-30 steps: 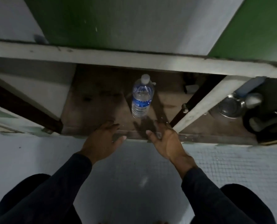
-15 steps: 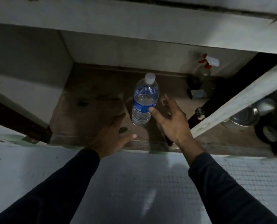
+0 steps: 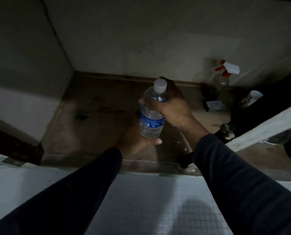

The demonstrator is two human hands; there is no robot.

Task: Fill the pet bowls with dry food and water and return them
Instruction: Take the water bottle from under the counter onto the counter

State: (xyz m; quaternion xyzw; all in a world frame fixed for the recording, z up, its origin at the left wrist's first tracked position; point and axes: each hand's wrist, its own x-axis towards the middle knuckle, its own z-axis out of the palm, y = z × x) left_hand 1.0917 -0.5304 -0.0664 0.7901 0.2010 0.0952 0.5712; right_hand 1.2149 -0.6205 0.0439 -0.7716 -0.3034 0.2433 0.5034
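Nearest: small-square white tiled floor [image 3: 158,209], dark sleeves reaching into a low cabinet with a stained brown wooden base [image 3: 90,119]. Left hand [image 3: 134,143] sits at the foot of the clear ribbed plastic water bottle [image 3: 151,119], thumb tip against its bottom edge, fingers hidden so grip unclear; right hand [image 3: 171,107] wraps the bottle's shoulder above the blue label, below the white cap, bottle roughly upright mid-cabinet. Farther right, by the back wall: translucent spray bottle [image 3: 222,78], red-and-white trigger.
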